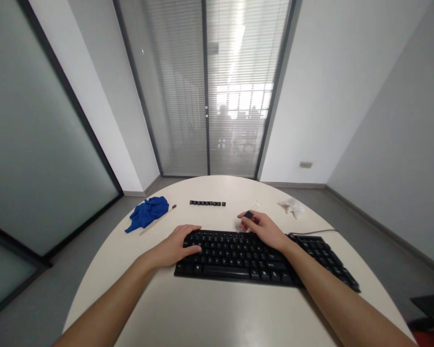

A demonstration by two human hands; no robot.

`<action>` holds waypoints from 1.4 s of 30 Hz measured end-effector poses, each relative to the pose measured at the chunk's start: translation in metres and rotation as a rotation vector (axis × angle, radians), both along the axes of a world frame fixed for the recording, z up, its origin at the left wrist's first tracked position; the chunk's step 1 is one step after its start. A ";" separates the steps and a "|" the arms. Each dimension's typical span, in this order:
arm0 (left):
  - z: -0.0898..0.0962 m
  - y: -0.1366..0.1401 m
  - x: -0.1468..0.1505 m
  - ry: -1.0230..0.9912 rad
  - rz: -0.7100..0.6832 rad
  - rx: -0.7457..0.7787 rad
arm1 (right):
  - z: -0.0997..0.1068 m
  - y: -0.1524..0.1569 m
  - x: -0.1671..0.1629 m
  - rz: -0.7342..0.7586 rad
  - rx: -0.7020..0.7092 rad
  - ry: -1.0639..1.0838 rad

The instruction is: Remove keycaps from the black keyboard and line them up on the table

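Note:
A black keyboard [231,255] lies across the table in front of me. My left hand [179,246] grips its left end, the thumb resting on the keys and the fingers along the back edge. Over the keyboard's back edge, right of its middle, my right hand [262,227] pinches a small black keycap [249,215] between thumb and fingers. Thin clear or wire-like pieces [256,206] show just behind this hand; whether it also holds them I cannot tell. Farther back, several black keycaps [207,203] stand in a row.
A crumpled blue cloth [148,212] and a thin brush [157,220] lie at the left of the round white table [217,318]. Crumpled white tissue [292,207] lies at the back right. The keyboard's cable [318,232] runs off the right edge.

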State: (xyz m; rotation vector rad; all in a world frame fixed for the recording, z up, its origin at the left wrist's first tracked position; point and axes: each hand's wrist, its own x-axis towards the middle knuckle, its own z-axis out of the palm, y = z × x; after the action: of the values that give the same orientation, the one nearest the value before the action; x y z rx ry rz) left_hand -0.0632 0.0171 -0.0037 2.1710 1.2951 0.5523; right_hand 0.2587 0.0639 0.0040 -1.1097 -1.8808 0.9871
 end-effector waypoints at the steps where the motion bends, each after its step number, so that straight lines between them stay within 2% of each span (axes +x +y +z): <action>1: 0.000 0.000 0.001 -0.002 0.007 0.003 | 0.000 0.000 0.000 0.000 0.000 -0.002; 8: 0.002 -0.001 0.004 -0.002 0.051 -0.017 | 0.000 -0.001 -0.001 0.007 0.001 -0.002; 13: 0.005 -0.004 0.004 -0.071 0.016 0.018 | -0.001 0.000 0.001 -0.018 -0.003 0.018; 19: 0.006 -0.003 0.007 -0.102 0.093 0.021 | 0.002 -0.001 0.001 -0.064 0.011 0.024; 22: 0.009 -0.006 0.011 -0.056 0.059 0.146 | 0.009 -0.001 0.005 -0.081 0.020 0.013; 26: 0.016 -0.019 0.028 0.101 -0.060 0.327 | 0.023 -0.002 0.019 -0.107 0.031 -0.069; 30: 0.015 -0.037 0.051 0.242 -0.188 0.339 | 0.033 -0.007 0.033 -0.098 0.055 -0.165; 33: 0.009 -0.042 0.059 0.288 -0.189 0.332 | 0.034 -0.011 0.038 -0.049 0.057 -0.198; 37: 0.007 -0.036 0.056 0.311 -0.188 0.330 | 0.031 -0.016 0.035 -0.003 0.063 -0.199; 42: 0.015 -0.031 0.043 0.309 -0.180 0.323 | 0.028 -0.021 0.022 0.036 0.125 -0.240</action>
State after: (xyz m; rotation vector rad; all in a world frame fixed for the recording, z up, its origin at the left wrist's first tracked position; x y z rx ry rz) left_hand -0.0204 -0.0143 0.0110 2.6952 1.2097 0.3834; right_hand 0.2810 0.0429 0.0321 -1.1649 -2.1295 0.7704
